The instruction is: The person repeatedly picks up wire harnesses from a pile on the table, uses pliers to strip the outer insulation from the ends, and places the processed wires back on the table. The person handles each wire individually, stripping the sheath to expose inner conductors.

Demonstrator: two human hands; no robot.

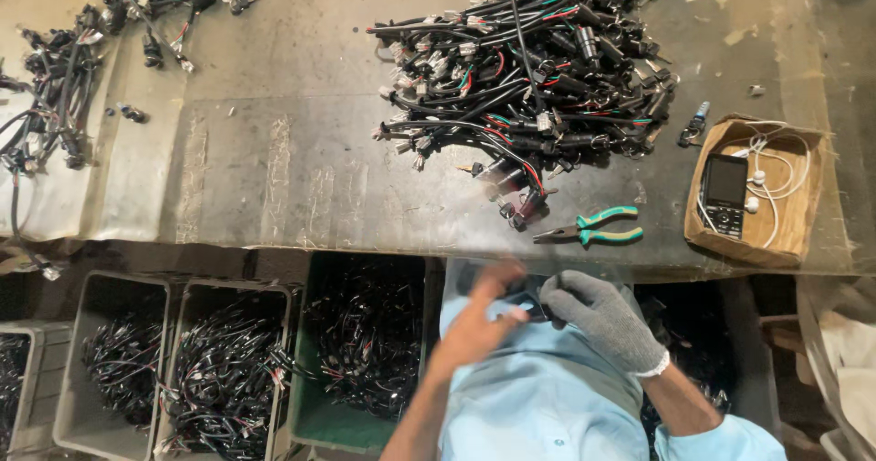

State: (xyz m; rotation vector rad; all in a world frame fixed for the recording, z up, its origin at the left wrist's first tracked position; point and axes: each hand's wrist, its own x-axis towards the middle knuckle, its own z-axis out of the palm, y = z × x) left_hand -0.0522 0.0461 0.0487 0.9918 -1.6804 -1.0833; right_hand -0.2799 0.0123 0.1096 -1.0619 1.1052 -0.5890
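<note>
Close in, near edge: bare left hand [484, 319] blurred, fingers curled, grip can't tell. Gloved right hand [598, 319] closed round small dark part [538, 312], touching left fingertips, over light-blue shirt [538, 397]. Pliers [593, 227] lie just beyond on bench [274, 169], wire-harness pile [525, 78] farther.

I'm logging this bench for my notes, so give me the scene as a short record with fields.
Left hand: bare left hand, blurred, at the chest
Right hand: grey-gloved right hand, fingers curled beside the left; what they hold cannot be told
Bench: wire harness pile, green-handled pliers
Box: cardboard box with phone and white earphones
Below: bins of harnesses
</note>
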